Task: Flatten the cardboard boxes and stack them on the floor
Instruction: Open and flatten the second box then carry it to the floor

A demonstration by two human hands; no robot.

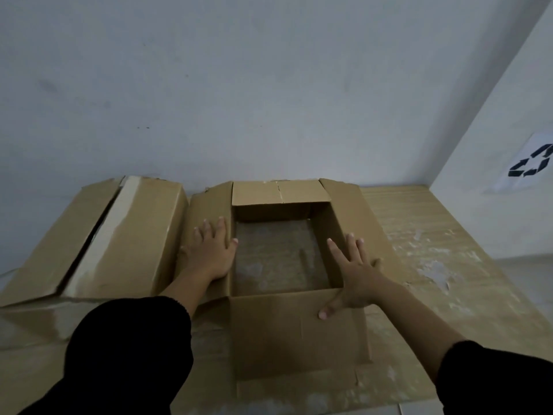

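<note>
Open box (299, 333) mid-floor (434, 235), far edge at wall (269, 85), flaps splayed. left hand (211, 254) flat on left flap, fingers (222, 232) straight, holding nothing. right hand (357, 280) flat at right flap (thumb on near flap), fingers spread. Closed second box (134, 241) just left.

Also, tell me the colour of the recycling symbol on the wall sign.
The recycling arrows are black, on a white paper sign; head view.
</note>
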